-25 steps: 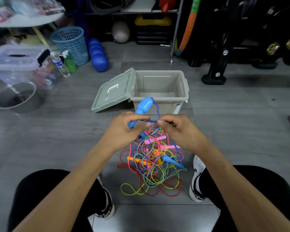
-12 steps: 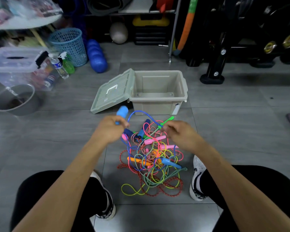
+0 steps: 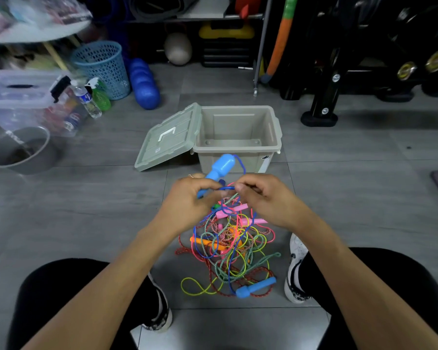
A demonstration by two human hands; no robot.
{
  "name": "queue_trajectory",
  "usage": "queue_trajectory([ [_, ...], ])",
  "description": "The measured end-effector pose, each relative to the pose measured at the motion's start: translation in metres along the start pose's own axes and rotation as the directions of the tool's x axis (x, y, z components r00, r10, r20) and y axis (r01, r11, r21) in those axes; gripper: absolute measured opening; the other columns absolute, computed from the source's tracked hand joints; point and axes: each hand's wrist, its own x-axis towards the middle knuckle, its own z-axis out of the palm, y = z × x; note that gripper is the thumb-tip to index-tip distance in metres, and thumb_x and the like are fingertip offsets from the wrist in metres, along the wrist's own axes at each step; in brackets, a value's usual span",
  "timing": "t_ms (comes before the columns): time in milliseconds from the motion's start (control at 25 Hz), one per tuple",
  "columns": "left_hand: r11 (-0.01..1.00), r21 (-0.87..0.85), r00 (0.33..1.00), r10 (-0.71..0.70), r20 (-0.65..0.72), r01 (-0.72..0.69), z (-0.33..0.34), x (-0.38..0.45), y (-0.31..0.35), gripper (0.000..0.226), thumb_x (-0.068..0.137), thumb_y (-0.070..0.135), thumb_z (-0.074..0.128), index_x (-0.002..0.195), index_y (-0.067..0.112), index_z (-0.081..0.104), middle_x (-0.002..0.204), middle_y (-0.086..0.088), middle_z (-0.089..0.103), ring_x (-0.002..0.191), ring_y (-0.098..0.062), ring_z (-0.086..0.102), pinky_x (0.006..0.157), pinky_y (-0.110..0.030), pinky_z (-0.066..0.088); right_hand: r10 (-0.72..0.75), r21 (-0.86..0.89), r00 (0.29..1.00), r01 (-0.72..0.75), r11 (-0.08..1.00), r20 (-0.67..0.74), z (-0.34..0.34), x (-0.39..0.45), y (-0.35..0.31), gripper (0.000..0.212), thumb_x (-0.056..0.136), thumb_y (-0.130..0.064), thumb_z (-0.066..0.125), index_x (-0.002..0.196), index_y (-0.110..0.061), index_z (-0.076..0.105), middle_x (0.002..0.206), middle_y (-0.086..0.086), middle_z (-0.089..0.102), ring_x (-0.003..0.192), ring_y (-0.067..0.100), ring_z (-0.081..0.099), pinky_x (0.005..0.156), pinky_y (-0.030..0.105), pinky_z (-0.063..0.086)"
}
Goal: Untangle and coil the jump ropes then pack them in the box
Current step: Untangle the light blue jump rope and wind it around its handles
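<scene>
One head-worn wide-angle view looks forward and steeply down, close over both forearms at the frame's bottom; the floor fills the middle, and shelves curve along the top edge.

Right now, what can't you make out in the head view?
- How many jump ropes are in the tangle: cords overlap too densely.
- Lower end of the blue handle: covered by the left hand.
- What the right hand pinches besides blue cord: fingers curl over it.
- Contents of the clear bin: blurred, cut by the left edge.
</scene>
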Motion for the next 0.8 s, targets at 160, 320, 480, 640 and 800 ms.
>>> queue_trajectory([
  [160,0.907,-0.408,0.956,-0.203,-0.212,0.102,-0.015,0.007,0.005,0.017,0.09,0.016,0.065,0.078,0.024,0.073,0.059,-0.001,0.045,0.048,-0.009,0.037,0.046,-0.017,0.032,0.192,0.01,0.977,-0.194,0.981,0.087,0.001,-0.002,0.013,0.024,0.097,-0.014,0.047,0.076,-0.022,0.057,0.072,-0.001,0.062,0.07,0.014,0.059,0.068,0.031,0.047],
  [320,0.919,-0.181,0.914,-0.378,-0.145,0.351,-0.03,0.012,-0.012,0.02,0.091,0.022,0.065,0.072,0.021,0.069,0.052,0.009,0.049,0.045,-0.005,0.04,0.047,-0.014,0.033,0.341,-0.579,0.927,-0.194,0.792,0.156,0.002,-0.006,0.042,0.018,0.095,-0.018,0.043,0.085,-0.017,0.058,0.091,0.005,0.065,0.085,0.023,0.06,0.07,0.031,0.045],
  [480,0.796,0.46,0.852,-0.503,0.142,0.393,-0.018,0.005,-0.032,0.009,0.083,0.029,0.072,0.078,0.022,0.073,0.089,-0.004,0.066,0.078,-0.019,0.061,0.071,-0.021,0.047,0.11,-0.319,0.994,-0.099,0.943,0.018,-0.003,-0.004,0.026,0.021,0.098,-0.019,0.047,0.08,-0.019,0.057,0.066,-0.011,0.056,0.064,0.009,0.05,0.063,0.028,0.04],
  [640,0.944,0.187,0.953,-0.292,0.078,0.274,-0.009,-0.001,-0.01,0.032,0.077,0.036,0.078,0.107,0.027,0.073,0.104,0.01,0.06,0.096,-0.006,0.057,0.078,-0.015,0.039,-0.028,-0.235,0.998,0.041,0.971,0.057,-0.002,-0.004,0.005,0.022,0.097,-0.016,0.05,0.077,-0.011,0.057,0.06,-0.01,0.046,0.06,0.001,0.043,0.057,0.014,0.033],
  [800,0.976,-0.146,0.974,-0.136,0.183,0.164,-0.007,-0.002,0.004,0.013,0.079,0.033,0.076,0.091,0.03,0.076,0.092,0.006,0.074,0.086,-0.006,0.066,0.082,-0.028,0.049,-0.005,-0.068,1.0,0.006,0.998,0.018,0.0,-0.005,-0.002,0.022,0.097,-0.016,0.049,0.078,-0.011,0.059,0.057,-0.008,0.041,0.054,0.005,0.037,0.052,0.016,0.03],
])
